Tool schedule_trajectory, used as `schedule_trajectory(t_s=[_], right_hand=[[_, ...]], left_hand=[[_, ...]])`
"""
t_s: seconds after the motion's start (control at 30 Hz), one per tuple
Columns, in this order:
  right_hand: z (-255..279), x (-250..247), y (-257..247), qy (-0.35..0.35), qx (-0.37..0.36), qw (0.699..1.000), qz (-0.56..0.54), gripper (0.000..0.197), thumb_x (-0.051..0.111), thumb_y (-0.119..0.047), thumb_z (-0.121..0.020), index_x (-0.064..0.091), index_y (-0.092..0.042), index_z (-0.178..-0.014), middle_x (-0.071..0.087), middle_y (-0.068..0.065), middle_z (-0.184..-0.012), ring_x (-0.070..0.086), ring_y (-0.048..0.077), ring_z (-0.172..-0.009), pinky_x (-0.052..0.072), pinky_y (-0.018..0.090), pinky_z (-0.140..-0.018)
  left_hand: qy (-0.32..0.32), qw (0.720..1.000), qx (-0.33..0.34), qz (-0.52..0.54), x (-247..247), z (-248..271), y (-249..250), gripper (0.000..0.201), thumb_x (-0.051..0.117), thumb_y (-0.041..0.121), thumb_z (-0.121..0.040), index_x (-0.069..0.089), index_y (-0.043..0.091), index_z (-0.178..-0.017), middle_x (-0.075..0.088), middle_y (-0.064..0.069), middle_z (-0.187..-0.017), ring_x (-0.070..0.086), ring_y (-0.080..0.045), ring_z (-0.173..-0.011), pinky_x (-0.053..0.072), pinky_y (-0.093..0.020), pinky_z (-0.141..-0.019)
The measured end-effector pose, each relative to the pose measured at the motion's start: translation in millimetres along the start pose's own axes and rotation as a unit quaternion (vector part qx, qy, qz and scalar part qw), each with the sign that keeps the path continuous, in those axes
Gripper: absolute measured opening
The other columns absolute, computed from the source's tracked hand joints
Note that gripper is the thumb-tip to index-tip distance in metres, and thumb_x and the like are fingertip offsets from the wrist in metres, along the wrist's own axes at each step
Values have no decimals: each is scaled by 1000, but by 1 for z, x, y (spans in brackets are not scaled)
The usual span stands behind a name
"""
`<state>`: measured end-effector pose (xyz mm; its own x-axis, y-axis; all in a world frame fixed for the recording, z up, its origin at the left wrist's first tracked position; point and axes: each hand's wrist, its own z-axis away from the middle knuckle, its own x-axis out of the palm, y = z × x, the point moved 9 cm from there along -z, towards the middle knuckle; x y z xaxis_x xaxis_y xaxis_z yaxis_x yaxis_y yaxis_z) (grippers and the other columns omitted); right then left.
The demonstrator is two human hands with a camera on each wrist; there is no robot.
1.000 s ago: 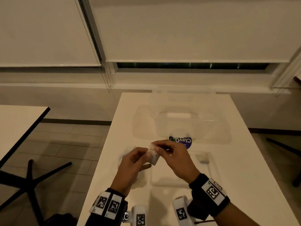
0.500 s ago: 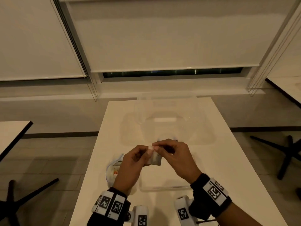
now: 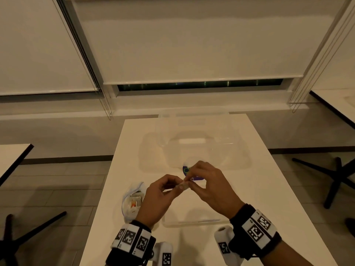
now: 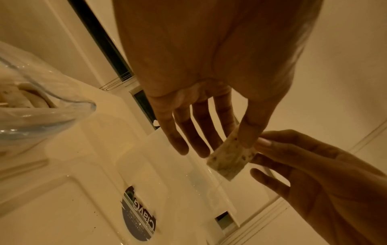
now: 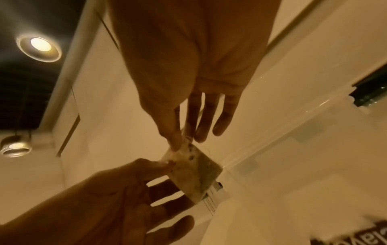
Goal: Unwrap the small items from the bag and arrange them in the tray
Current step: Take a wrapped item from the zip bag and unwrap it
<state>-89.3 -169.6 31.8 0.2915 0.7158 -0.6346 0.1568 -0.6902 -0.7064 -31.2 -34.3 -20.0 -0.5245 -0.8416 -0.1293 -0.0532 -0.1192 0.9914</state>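
Note:
A small wrapped item (image 3: 182, 186), a flat speckled square (image 4: 230, 159), is held in the air between both hands above the clear tray (image 3: 192, 222). My left hand (image 3: 177, 187) pinches its left side between thumb and forefinger, the other fingers spread straight. My right hand (image 3: 191, 181) pinches the clear wrapper at the item's upper corner (image 5: 181, 147). The zip bag (image 3: 132, 203), open-mouthed with several more pale items inside, lies on the table just left of my left wrist.
A large clear plastic box (image 3: 196, 143) stands at the back of the white table (image 3: 269, 189), with a dark round "Clay" sticker (image 3: 186, 169) just beyond my fingers. Other tables and black chair legs stand on the floor to both sides.
Both hands have kept hold of the item and turned it, so it now shows edge-on in the head view. The view has tilted and drifted slightly.

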Motion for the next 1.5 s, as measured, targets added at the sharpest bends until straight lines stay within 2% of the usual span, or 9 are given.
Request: schedule_trajectory(t_s=[0.13,0.37,0.43,0.57,0.73,0.93,1.03,1.33,1.5], right_hand=[[-1,5,11,-14,53,996,-71,8,67,-14,-90,71,-21,-91,71,-10,-84,64,7,-84,47,13,-79],[7,9,42,60,161,962,-213,12,70,-15,-90,67,-27,-92,71,-1,-81,65,8,-73,55,25,-72],[9,8,44,76,168,957,-226,13,71,-15,-89,66,-27,-92,71,-2,-84,66,11,-75,58,33,-72],[9,0,44,122,167,942,-265,12,75,-13,-85,68,-20,-93,72,1,-83,69,13,-76,57,28,-68],[11,4,44,77,165,942,-284,17,73,-7,-86,72,-20,-97,74,2,-88,71,16,-82,59,30,-76],[11,-2,48,88,163,936,-300,11,65,-4,-92,69,-15,-92,70,-3,-90,69,18,-78,57,28,-64],[11,-3,50,89,154,940,-290,14,60,-3,-95,67,-15,-94,68,-5,-95,67,14,-80,54,24,-64],[13,-1,59,50,179,942,-279,22,63,-8,-93,72,-25,-105,68,-5,-95,67,12,-81,57,27,-71],[13,-4,62,48,181,954,-234,12,69,-16,-91,75,-27,-91,74,-10,-91,68,9,-84,55,21,-74]], left_hand=[[-2,1000,-6,-26,0,-4,-8,5,68,15,-93,72,17,-92,75,-1,-86,69,-15,-84,52,-23,-77],[21,999,-22,21,1,-9,-10,8,63,14,-96,70,15,-102,70,-8,-88,62,-11,-76,51,-24,-68],[33,998,-35,51,1,-10,-14,12,68,11,-93,66,11,-105,69,-13,-90,64,-14,-78,54,-26,-71],[29,996,-52,72,10,-9,-17,11,70,12,-91,66,3,-96,69,-9,-84,63,-14,-75,53,-24,-70],[55,989,-62,124,10,-10,-18,11,64,12,-95,71,7,-101,74,-8,-93,66,-13,-84,55,-26,-79],[-17,994,-52,93,26,-12,-11,21,70,22,-92,65,4,-102,71,-14,-105,67,-30,-102,55,-38,-93],[-10,986,-78,147,29,-11,-12,15,68,12,-92,62,2,-102,68,-22,-102,68,-28,-86,59,-34,-77],[29,998,-2,49,25,-9,2,6,69,13,-92,72,10,-95,75,-4,-90,70,-20,-86,59,-31,-78],[61,992,62,-96,25,-9,13,4,72,24,-90,74,28,-90,74,16,-88,69,-5,-88,57,-24,-80]])
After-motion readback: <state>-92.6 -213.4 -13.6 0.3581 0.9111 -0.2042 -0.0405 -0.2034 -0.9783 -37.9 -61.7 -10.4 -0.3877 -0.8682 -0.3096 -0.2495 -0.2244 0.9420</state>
